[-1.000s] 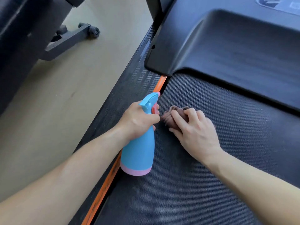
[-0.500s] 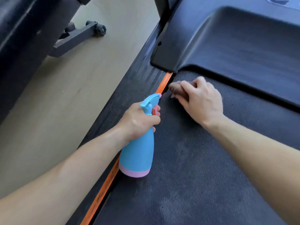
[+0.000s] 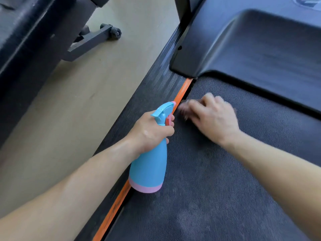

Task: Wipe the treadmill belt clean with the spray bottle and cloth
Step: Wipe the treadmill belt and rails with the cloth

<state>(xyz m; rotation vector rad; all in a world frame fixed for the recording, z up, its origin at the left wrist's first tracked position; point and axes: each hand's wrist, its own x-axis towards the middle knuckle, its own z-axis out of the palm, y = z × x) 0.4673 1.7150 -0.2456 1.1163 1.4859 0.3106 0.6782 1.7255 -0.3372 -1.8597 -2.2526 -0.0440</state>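
My left hand grips the neck of a blue spray bottle with a pink base, fingers at its trigger. The bottle stands upright at the left edge of the dark textured treadmill belt. My right hand presses a brownish cloth flat on the belt near its front left corner. The hand and cloth are motion-blurred, and only the cloth's left edge shows from under the fingers.
An orange strip runs along the belt's left edge, beside a ribbed black side rail. The black motor cover rises ahead of the belt. A wheeled black equipment foot stands on the beige floor at left.
My right hand pushed the cloth forward toward the motor cover, then drew it back toward me along the belt's left edge. My left hand and the bottle have stayed put.
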